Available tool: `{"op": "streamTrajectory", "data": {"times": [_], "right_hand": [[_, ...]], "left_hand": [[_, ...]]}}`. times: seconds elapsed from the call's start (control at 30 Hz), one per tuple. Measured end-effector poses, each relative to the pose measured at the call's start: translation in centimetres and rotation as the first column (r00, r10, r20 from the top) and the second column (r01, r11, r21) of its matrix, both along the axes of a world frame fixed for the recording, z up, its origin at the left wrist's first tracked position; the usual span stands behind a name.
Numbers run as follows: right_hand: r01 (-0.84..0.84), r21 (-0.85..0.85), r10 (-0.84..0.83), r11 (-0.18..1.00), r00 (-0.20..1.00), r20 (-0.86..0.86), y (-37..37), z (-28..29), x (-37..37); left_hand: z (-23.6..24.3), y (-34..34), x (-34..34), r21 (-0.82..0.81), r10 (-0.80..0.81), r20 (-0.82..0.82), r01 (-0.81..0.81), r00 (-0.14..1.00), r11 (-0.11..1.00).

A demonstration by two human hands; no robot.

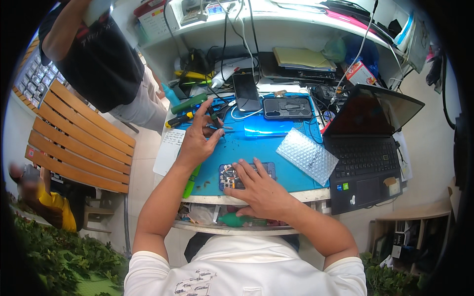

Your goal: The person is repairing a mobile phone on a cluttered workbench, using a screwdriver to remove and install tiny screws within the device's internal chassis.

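My left hand (197,140) is raised over the left part of the blue mat (207,170). Its fingers are closed around a dark-handled screwdriver (215,118), partly hidden by them. An opened smartphone (228,173) lies near the mat's front edge, its inner parts and circuit board bare. Across it lies my right hand (256,185), fingers spread and resting on the phone, with the thumb off the front edge. Part of the phone is covered by that hand. Beyond, a blue shiny sheet (268,127) and a bubble-wrap pouch (307,155) rest on the mat.
An open laptop (365,153) stands at the right. Farther back lie a dark phone (247,92), a black phone case (287,107) and tangled cables. A green tool (189,103) sits at the left. Another person (98,64) stands left of the desk, near a wooden slatted bench (79,138).
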State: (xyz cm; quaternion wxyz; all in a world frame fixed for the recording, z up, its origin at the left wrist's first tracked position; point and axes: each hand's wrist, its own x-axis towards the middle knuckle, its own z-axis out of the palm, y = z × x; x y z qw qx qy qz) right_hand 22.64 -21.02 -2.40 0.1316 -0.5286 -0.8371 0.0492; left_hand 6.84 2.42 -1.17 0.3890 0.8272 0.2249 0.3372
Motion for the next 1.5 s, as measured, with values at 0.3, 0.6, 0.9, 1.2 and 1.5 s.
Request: {"op": "streamTrajectory", "data": {"times": [0.3,0.6,0.9,1.2,1.5], "right_hand": [[-0.002,-0.016,0.002,1.0,1.0,0.004,0.0,0.1,0.0],[0.002,-0.021,-0.002,1.0,1.0,-0.008,0.0,0.3,0.0],[0.002,-0.011,-0.002,1.0,1.0,-0.002,0.1,0.4,0.0],[0.007,-0.017,-0.008,1.0,1.0,-0.004,0.0,0.4,-0.1],[0.013,-0.022,-0.013,1.0,1.0,-0.025,0.1,0.6,-0.2]], "left_hand": [[0.2,-0.2,0.2,-0.062,0.024,0.044,-0.021,0.999,0.998],[-0.2,-0.1,0.2,-0.121,0.025,0.077,-0.015,0.997,0.993],[-0.2,-0.8,-1.2,-0.132,0.022,0.172,0.001,0.985,0.991],[-1.6,-5.2,-4.9,-0.193,0.083,0.265,-0.031,0.961,0.981],[-2.8,-5.8,-6.0,-0.189,0.095,0.259,-0.046,0.961,0.981]]}}
